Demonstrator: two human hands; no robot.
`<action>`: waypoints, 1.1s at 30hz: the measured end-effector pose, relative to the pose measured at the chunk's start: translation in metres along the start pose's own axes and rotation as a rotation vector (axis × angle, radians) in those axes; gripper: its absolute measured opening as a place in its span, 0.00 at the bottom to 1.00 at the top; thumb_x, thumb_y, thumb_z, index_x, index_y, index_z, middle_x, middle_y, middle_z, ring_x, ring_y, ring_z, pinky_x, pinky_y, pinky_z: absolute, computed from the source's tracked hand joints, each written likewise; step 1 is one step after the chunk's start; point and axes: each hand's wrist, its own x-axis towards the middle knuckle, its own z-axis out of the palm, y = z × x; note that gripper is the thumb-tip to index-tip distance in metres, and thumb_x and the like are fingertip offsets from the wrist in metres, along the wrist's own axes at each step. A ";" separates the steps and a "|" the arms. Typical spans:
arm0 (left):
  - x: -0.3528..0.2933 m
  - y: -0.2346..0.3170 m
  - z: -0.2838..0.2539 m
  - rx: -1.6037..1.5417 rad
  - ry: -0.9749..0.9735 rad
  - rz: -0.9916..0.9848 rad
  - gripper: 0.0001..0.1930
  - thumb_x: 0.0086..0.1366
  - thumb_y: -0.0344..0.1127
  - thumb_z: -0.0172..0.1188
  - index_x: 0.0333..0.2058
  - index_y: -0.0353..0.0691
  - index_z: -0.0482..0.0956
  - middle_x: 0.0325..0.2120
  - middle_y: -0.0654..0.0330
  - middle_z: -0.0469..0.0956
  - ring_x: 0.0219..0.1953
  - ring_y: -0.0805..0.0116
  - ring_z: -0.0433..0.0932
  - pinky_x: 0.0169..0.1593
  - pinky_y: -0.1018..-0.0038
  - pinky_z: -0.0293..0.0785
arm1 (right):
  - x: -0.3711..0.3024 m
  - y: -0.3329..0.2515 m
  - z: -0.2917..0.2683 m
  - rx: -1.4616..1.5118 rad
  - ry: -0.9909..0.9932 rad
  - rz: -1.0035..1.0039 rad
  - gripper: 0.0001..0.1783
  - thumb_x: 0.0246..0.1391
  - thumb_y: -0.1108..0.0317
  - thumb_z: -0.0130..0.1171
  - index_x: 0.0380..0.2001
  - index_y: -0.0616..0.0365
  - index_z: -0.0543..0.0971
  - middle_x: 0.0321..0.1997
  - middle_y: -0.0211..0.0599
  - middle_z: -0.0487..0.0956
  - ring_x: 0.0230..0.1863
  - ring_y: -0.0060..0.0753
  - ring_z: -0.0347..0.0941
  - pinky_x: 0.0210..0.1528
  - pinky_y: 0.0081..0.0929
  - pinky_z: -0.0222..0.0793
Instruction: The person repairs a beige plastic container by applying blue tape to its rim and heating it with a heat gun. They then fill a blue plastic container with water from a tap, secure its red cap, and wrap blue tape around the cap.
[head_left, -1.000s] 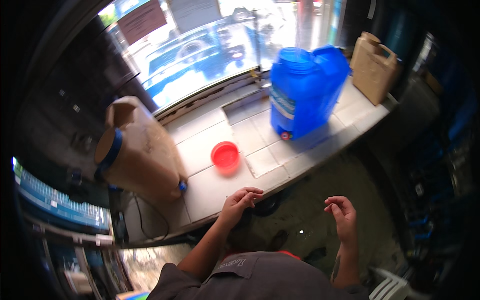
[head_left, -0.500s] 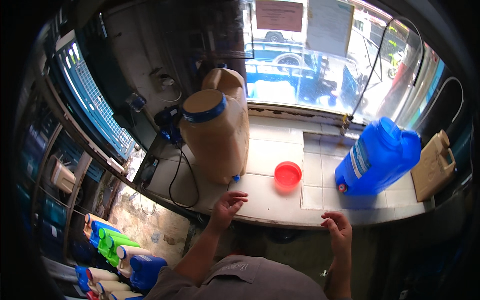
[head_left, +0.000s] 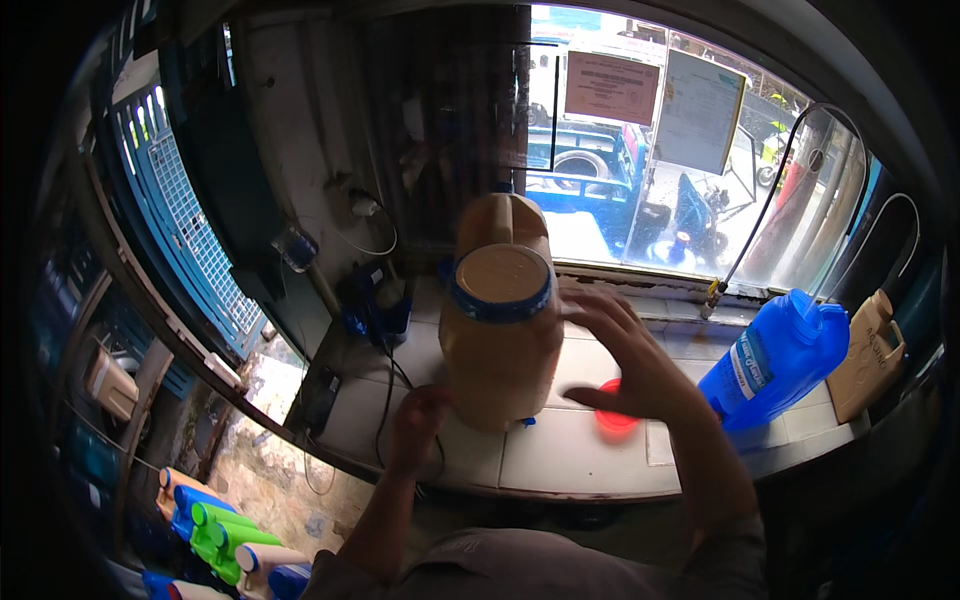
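A tan plastic water jug (head_left: 500, 370) with a blue-rimmed round lid and a small blue tap low on its front stands upright on the white tiled counter (head_left: 470, 455). My right hand (head_left: 635, 365) is beside its upper right side, fingers spread and thumb apart, with nothing in it. Whether the fingertips touch the jug I cannot tell. My left hand (head_left: 420, 415) is low at the jug's left side, dark and blurred, so its fingers do not show clearly. A red plastic bowl (head_left: 617, 415) sits on the counter, partly behind my right hand.
A blue jug (head_left: 775, 360) and a tan container (head_left: 865, 365) stand at the right. Left of the jug lie a dark blue corded device (head_left: 375, 305) and its black cable. Several colourful jugs (head_left: 225, 535) stand on the floor at lower left. A window (head_left: 640, 210) is behind.
My right hand has risen and moved left from the counter's front edge to the tan jug. My left hand has moved to the jug's left side. The view has shifted too.
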 end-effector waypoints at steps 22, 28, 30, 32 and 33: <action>0.023 -0.020 -0.099 -0.063 -0.008 -0.029 0.07 0.60 0.26 0.56 0.39 0.35 0.75 0.37 0.60 0.76 0.42 0.72 0.74 0.50 0.76 0.68 | 0.144 0.015 0.066 -0.353 -0.354 0.193 0.37 0.41 0.46 0.62 0.58 0.38 0.67 0.62 0.40 0.62 0.64 0.51 0.56 0.66 0.45 0.51; 0.008 -0.038 -0.106 -0.125 -0.039 -0.093 0.10 0.60 0.24 0.55 0.42 0.35 0.74 0.39 0.59 0.76 0.44 0.72 0.74 0.51 0.74 0.69 | 0.158 0.114 0.047 0.743 0.224 0.621 0.37 0.54 0.46 0.55 0.61 0.55 0.59 0.60 0.46 0.63 0.53 0.39 0.69 0.52 0.35 0.68; -0.006 -0.043 -0.111 -0.076 -0.035 -0.087 0.10 0.61 0.25 0.55 0.43 0.35 0.74 0.39 0.60 0.76 0.45 0.72 0.74 0.51 0.74 0.69 | 0.167 0.145 0.055 1.193 0.079 0.775 0.33 0.57 0.45 0.50 0.58 0.57 0.64 0.53 0.48 0.71 0.48 0.41 0.73 0.49 0.35 0.71; -0.023 -0.042 -0.115 -0.053 -0.019 -0.072 0.10 0.62 0.26 0.56 0.43 0.36 0.74 0.40 0.62 0.76 0.45 0.73 0.74 0.51 0.74 0.69 | 0.181 0.159 0.074 1.386 -0.113 0.816 0.29 0.60 0.49 0.47 0.55 0.60 0.67 0.45 0.46 0.76 0.44 0.43 0.74 0.47 0.35 0.72; -0.033 -0.040 -0.117 -0.062 -0.001 -0.067 0.10 0.62 0.27 0.56 0.43 0.37 0.74 0.40 0.62 0.76 0.45 0.74 0.74 0.51 0.75 0.69 | 0.180 0.157 0.077 1.372 -0.132 0.754 0.26 0.60 0.52 0.47 0.53 0.62 0.68 0.43 0.44 0.77 0.42 0.41 0.75 0.46 0.34 0.72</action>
